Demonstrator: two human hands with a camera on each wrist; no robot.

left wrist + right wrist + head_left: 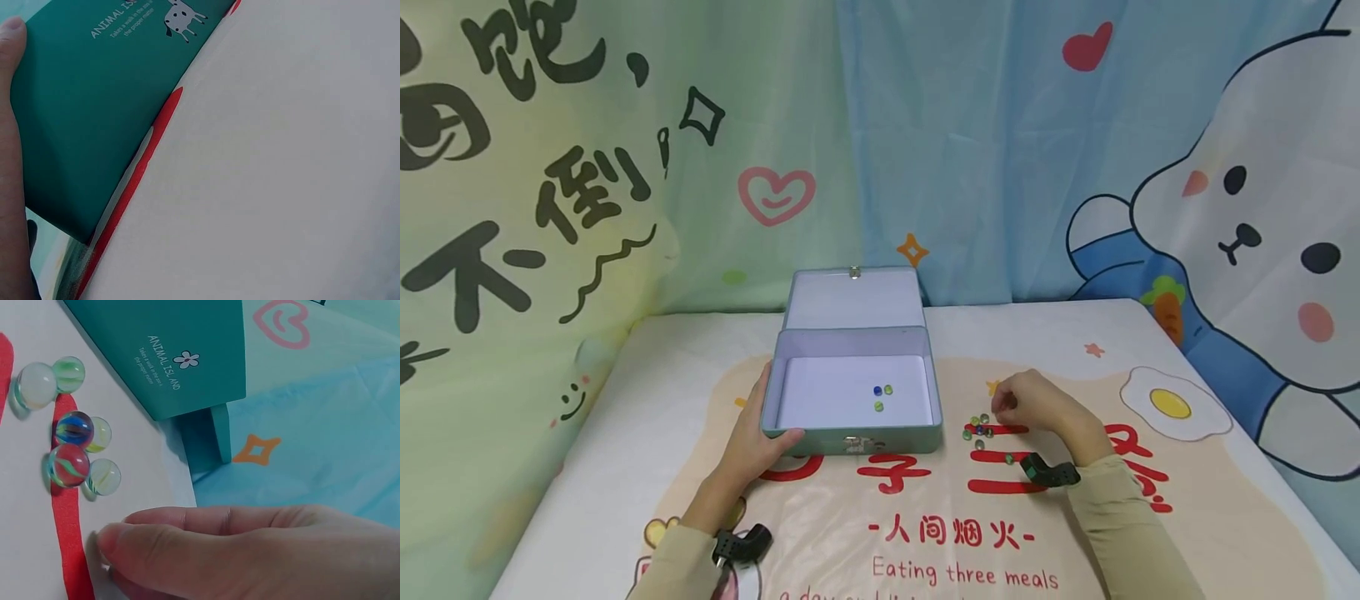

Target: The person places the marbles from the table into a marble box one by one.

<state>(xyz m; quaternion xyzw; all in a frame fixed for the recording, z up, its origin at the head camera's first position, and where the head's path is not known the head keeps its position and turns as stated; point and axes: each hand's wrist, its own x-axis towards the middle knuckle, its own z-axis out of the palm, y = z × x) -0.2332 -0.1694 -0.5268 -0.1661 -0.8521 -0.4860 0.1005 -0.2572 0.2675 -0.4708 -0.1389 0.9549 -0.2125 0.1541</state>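
Note:
A green tin box (895, 442) stands with its hinged lid (853, 300) raised at the back. Inside lie 3 small glass marbles (878, 407). My left hand (751, 446) holds the box's near left corner, thumb on the front and fingers along the left side. Right of the box, several glass marbles (980, 430) sit in a loose cluster on the cloth; the right wrist view shows a red-and-green marble (69, 465) among them. Just beside this cluster is my right hand (1037, 404), thumb and fingertips drawn together; whether a marble is between them is hidden.
A printed cloth (962, 575) covers the table, with red lettering and a fried-egg picture. One marble (1009, 458) lies apart, near the black right wrist strap (1051, 472). Behind the table hangs a blue and green curtain (985, 167).

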